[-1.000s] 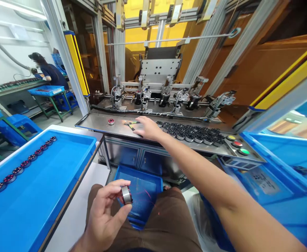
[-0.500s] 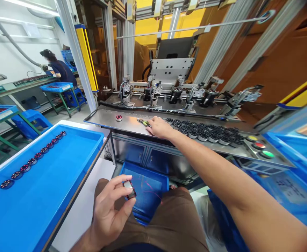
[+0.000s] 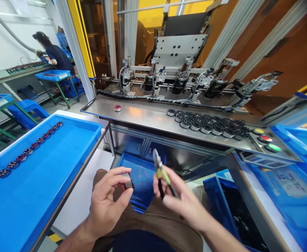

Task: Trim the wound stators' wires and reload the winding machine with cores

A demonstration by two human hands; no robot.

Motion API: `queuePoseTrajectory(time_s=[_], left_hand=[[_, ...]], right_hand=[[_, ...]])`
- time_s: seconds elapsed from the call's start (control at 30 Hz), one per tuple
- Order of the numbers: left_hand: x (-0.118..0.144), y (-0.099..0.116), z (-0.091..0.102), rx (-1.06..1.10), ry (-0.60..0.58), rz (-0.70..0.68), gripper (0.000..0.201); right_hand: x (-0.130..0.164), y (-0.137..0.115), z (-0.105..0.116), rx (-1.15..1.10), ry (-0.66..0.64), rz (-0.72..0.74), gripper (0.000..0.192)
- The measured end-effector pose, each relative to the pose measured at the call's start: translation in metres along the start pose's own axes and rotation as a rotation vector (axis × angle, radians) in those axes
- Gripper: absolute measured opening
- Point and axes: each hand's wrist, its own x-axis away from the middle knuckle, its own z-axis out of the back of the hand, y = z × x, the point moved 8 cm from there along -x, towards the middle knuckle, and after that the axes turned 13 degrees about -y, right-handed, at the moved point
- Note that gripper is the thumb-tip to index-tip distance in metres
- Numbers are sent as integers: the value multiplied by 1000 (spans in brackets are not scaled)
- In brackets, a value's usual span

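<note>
Head view: the left hand (image 3: 107,203) is raised over the lap with its fingers curled, thumb and fingertips pinching a small round metal-rimmed part (image 3: 128,182) on edge between them. Just beside it, the right hand (image 3: 181,201) is closed around the handles of a pair of side cutters (image 3: 161,171), whose yellow-green grips sit in the fingers while the pointed metal nose stands upward, tilted slightly left, near the part but apart from it. Both hands hang above a small blue bin (image 3: 140,175) on the floor under the steel bench (image 3: 148,117). On that bench lies a cluster of dark round parts (image 3: 208,124) to the right and a single red-topped part (image 3: 117,107) to the left. A large blue tray (image 3: 51,164) at left carries a row of similar parts (image 3: 29,151) along its far edge.
</note>
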Motion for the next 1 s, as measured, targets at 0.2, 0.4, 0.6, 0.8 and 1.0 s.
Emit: queuePoseTrajectory(time_s=[0.2, 0.4, 0.6, 0.8, 1.0], left_hand=[[-13, -3, -23, 29, -64, 10, 37], [-15, 3, -32, -6, -101, 8, 36], [-11, 9, -29, -26, -92, 2, 37], [-12, 9, -30, -26, -98, -11, 38], [-12, 8, -30, -12, -132, -22, 42]], right_hand=[[54, -11, -44, 414, 62, 54, 73], [39, -39, -37, 461, 62, 169, 77], [36, -43, -42, 469, 51, 199, 78], [36, -39, -43, 444, 60, 191, 74], [42, -36, -40, 536, 98, 162, 75]])
